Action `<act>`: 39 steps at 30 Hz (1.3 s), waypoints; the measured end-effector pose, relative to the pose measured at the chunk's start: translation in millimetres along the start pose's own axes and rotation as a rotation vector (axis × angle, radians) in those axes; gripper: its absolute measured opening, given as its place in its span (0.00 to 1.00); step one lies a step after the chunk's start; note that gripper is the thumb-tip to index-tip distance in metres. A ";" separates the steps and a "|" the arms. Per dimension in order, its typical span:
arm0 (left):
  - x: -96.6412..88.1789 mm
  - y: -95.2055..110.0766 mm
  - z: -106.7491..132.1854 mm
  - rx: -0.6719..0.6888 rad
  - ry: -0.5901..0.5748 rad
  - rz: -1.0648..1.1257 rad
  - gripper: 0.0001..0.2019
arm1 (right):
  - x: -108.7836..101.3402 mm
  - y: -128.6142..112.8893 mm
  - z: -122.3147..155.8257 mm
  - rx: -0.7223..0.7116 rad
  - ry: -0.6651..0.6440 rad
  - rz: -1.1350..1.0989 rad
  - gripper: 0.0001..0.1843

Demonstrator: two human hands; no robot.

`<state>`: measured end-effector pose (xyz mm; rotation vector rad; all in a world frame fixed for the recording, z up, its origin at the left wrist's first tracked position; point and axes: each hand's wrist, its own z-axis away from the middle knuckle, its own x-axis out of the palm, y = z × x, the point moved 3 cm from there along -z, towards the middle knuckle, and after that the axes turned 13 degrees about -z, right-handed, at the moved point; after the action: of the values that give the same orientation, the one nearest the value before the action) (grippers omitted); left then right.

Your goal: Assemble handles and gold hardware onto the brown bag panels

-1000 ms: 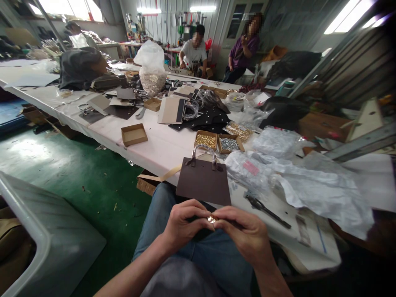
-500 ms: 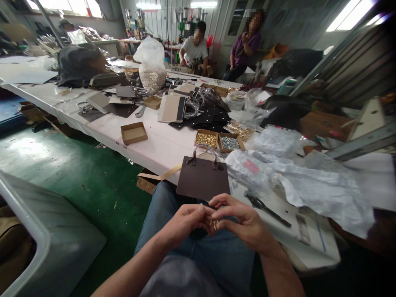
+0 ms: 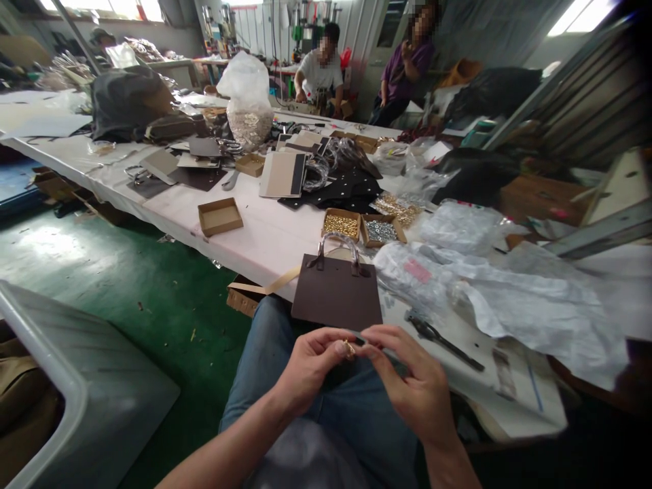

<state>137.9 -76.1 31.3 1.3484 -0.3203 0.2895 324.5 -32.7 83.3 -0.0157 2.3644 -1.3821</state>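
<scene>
My left hand [image 3: 316,367] pinches small gold metal pieces [image 3: 348,348] between thumb and fingers, above my lap. Right beside it, my right hand [image 3: 407,367] has its thumb and fingertips closed on a small dark strip [image 3: 359,338] that reaches toward the gold pieces. Their exact kind is too small to make out. Just beyond both hands a dark brown bag panel [image 3: 336,291] lies at the table edge, its handles [image 3: 339,246] wrapped in clear film.
Boxes of gold fittings [image 3: 340,224] and silver fittings [image 3: 381,231] stand behind the panel. A cardboard tray [image 3: 220,217] sits left, and a dark hand tool [image 3: 448,343] lies right beside plastic bags [image 3: 534,305]. A grey bin [image 3: 96,401] stands left. Two people are across the table.
The gold pieces now show at my left thumb instead of by my right fingers. My right hand has shifted slightly, and a dark strip shows at its fingertips.
</scene>
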 end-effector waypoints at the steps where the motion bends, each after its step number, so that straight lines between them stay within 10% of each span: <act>1: -0.1 0.6 0.4 0.005 0.025 -0.006 0.20 | 0.7 -4.6 3.9 -0.036 0.008 0.047 0.11; 14: 5.8 12.8 5.5 0.302 0.088 -0.323 0.12 | 2.1 -22.3 11.4 -0.333 -0.073 0.272 0.21; 39: 7.6 16.4 9.8 0.347 0.067 -0.450 0.08 | -14.7 -10.9 17.2 -0.286 -0.301 0.243 0.20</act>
<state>138.1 -82.3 50.9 1.7047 0.0999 0.0105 341.8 -49.6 89.9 -0.0151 2.2030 -0.8566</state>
